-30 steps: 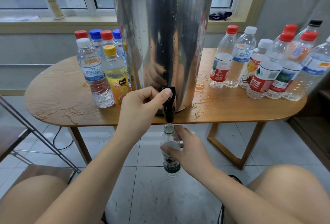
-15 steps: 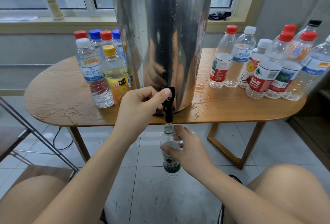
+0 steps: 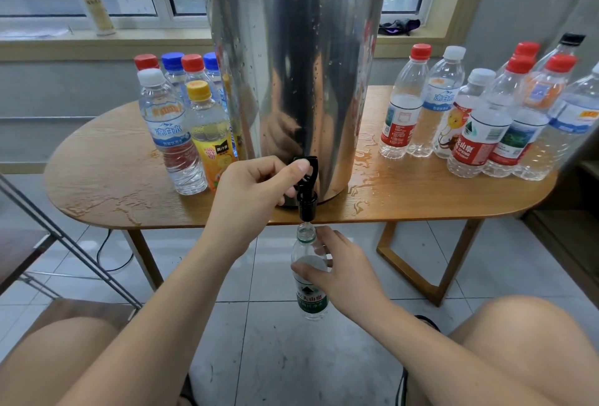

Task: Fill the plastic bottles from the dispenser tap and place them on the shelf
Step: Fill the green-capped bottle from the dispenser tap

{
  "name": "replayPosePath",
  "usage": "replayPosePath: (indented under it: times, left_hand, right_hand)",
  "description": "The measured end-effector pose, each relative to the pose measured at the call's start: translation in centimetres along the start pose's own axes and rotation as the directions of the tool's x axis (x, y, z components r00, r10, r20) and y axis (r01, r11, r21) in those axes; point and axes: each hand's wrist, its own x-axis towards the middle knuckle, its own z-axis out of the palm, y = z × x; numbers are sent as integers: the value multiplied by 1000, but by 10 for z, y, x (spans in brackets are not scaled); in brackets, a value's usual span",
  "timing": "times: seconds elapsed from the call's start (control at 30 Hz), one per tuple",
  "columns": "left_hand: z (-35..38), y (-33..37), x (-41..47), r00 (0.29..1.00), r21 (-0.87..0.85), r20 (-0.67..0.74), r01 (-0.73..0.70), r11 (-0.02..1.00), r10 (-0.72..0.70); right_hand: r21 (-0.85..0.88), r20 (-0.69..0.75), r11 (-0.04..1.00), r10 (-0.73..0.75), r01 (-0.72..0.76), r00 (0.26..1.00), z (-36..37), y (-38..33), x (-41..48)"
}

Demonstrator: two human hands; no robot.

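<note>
A large stainless steel dispenser with a black lid band stands in the middle of a wooden tabletop, close to its front edge. Its black tap sticks out over the edge and points down.

The left hand is at the tap lever: the thumb lies on top of the lever and the other fingers are curled in, so the hand is clenched on the tap. The right hand is lower, in front of the tabletop edge, and its fingers are wrapped around the upper body of a clear plastic bottle with a green label. This bottle has no cap, it is held upright in the air above the tiled floor, and its open mouth is directly under the tap spout, almost touching it. How much water is inside, I cannot tell.

On the left side of the tabletop there is a group of capped bottles: one with a white cap and blue label in front, one with a yellow cap and orange label just beside it, and behind them some with red and blue caps. On the right side stands a bigger group of capped bottles, mostly with red and white caps and one with a black cap at the back. The wood around the dispenser base is wet, with small puddles to the right of it and some drops near the left front edge.

Behind, on the window sill, stands a pale bottle. The person's bare knees are at the bottom corners of the view.
</note>
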Motion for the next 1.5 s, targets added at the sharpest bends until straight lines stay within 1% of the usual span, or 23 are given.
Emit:
replayPosePath:
  times: [0.27,0.93,1.5]
  left_hand:
    - [-1,0,0,1000,-9,2,8,1000,-8]
    - [0,2,-1,1000,-9,6,18,1000,-18]
    - [0,2,0,999,-54,19,43,998,-42]
  right_hand:
    - [-21,10,1000,4,-4,1000,-1,-2,0]
    - [-3,4,1000,-9,9,1000,0,0,1]
    - [-19,7,1000,-9,9,1000,1,0,2]
